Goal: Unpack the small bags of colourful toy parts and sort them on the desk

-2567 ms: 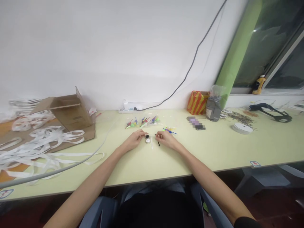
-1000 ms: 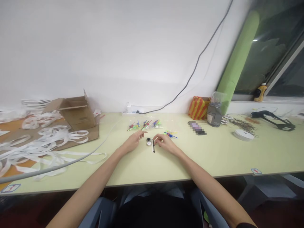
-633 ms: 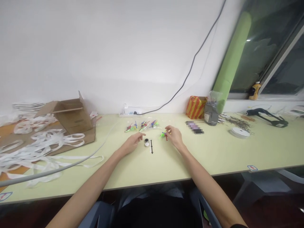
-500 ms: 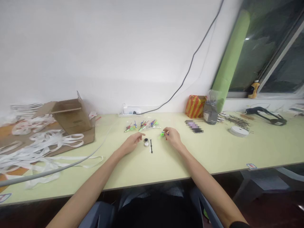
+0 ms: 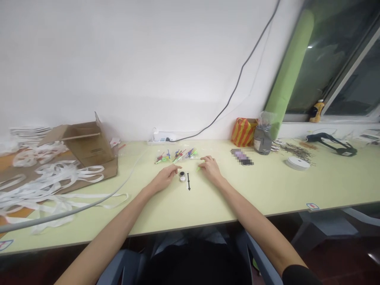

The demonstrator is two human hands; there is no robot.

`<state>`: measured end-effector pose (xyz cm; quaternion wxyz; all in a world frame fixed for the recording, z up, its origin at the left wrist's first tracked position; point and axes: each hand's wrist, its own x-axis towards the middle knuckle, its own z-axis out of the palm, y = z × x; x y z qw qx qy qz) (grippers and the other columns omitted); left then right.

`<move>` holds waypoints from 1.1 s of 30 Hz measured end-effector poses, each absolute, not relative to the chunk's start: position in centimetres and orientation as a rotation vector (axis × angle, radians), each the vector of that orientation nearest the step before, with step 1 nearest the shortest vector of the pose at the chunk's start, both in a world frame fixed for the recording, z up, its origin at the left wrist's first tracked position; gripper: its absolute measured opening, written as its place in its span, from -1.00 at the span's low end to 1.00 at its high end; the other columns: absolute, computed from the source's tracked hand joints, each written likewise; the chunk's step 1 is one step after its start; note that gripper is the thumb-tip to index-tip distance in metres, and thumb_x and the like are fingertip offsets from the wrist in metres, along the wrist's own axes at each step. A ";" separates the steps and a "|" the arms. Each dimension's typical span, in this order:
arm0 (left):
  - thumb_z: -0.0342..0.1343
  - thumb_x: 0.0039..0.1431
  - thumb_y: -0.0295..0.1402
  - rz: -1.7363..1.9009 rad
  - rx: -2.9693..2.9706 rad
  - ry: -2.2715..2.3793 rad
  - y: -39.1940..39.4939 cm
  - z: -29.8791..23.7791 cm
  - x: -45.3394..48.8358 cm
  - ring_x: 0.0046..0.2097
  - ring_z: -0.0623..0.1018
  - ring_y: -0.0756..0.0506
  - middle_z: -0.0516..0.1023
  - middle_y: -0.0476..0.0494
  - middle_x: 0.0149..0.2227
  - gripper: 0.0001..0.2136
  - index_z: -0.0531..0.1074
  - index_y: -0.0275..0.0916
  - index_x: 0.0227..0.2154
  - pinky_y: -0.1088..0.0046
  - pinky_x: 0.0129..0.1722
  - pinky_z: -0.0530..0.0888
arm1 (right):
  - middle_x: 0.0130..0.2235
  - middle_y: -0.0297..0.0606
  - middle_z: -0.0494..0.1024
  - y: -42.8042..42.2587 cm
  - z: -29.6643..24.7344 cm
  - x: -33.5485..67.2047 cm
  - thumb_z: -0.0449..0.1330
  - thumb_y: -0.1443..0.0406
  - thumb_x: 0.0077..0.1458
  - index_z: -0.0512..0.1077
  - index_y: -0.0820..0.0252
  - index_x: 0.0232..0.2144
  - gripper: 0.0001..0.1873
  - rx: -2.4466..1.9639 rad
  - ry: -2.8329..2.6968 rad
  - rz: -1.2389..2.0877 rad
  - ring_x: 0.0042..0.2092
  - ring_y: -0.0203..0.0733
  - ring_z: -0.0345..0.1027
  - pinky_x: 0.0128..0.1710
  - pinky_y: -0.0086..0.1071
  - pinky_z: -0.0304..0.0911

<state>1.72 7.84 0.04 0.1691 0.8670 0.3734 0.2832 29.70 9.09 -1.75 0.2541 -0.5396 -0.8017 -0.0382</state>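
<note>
My left hand (image 5: 164,178) rests on the table, index finger stretched to the right and nothing visible in its fingers. Just beyond its fingertips lie a black round piece (image 5: 182,173) and a white round piece (image 5: 182,179), close together. Beside them are a thin black arrow-shaped strip (image 5: 189,182) and a narrow white strip (image 5: 187,181). My right hand (image 5: 211,169) is closed low over the table, with a small green piece (image 5: 198,169) showing at the thumb; the rest of it is hidden. Behind the hands lie clear bags of colourful small parts (image 5: 181,155).
A power strip (image 5: 158,137) sits against the wall. To the left are an open cardboard box (image 5: 89,144) and tangled white ribbon (image 5: 53,186). On the right stand a striped bag (image 5: 243,132), a grey bag (image 5: 263,140), a phone (image 5: 246,162) and a white roll (image 5: 297,163).
My right hand has shifted slightly left and its fingers have turned to point left. Less of the green and coloured parts shows at its fingertips. The left hand has stayed in place.
</note>
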 end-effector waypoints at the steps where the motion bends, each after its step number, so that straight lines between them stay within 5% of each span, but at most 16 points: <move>1: -0.18 0.29 -0.48 0.824 2.470 1.068 7.8 0.1 1.8 -0.21 0.47 -0.07 0.48 -0.13 -0.22 -0.61 0.44 -0.21 0.06 0.38 -0.15 0.40 | 0.11 -0.11 0.49 9.0 -1.7 29.6 0.18 0.41 0.22 0.65 0.10 -0.21 -0.75 -1.424 -2.182 -0.118 0.17 0.05 0.15 0.07 -0.12 0.12; 8: -0.11 0.33 -0.44 1.086 2.600 1.051 7.4 0.8 2.4 -0.04 0.47 -0.12 0.47 -0.14 -0.12 -0.64 0.36 -0.15 0.13 0.28 0.04 0.38 | -0.06 -0.15 0.57 6.7 -1.2 26.3 0.18 0.38 0.26 0.63 0.05 -0.25 -0.78 -0.902 -2.217 -0.171 0.04 -0.04 0.28 -0.01 -0.18 0.17; 14: -0.02 0.28 -0.47 1.066 2.752 1.033 6.0 1.0 3.9 0.14 0.41 -0.18 0.45 -0.18 0.06 -0.59 0.31 -0.14 0.17 0.20 0.14 0.33 | -0.29 -0.19 0.54 5.6 -1.0 24.7 0.22 0.25 0.24 0.54 0.14 -0.36 -0.85 -0.746 -1.841 0.170 -0.20 -0.13 0.39 -0.14 -0.27 0.28; 21: 0.13 0.28 -0.21 1.187 2.809 1.018 5.9 0.7 5.9 0.13 0.43 -0.23 0.47 -0.24 0.04 -0.66 0.37 -0.18 0.07 0.12 0.13 0.35 | -0.38 -0.29 0.48 5.0 -0.3 24.4 0.19 0.11 0.21 0.34 0.14 -0.38 -0.75 -0.806 -1.522 0.580 -0.32 -0.16 0.42 -0.23 -0.32 0.31; 33: -0.04 0.37 -0.28 1.060 2.745 0.876 5.0 1.0 6.1 -0.14 0.47 -0.13 0.47 -0.16 -0.20 -0.84 0.33 -0.22 -0.10 0.29 -0.08 0.41 | -0.42 -0.33 0.38 4.7 0.0 23.9 0.09 -0.12 0.21 0.19 0.09 -0.37 -0.56 -0.743 -1.706 0.972 -0.35 -0.21 0.35 -0.29 -0.36 0.27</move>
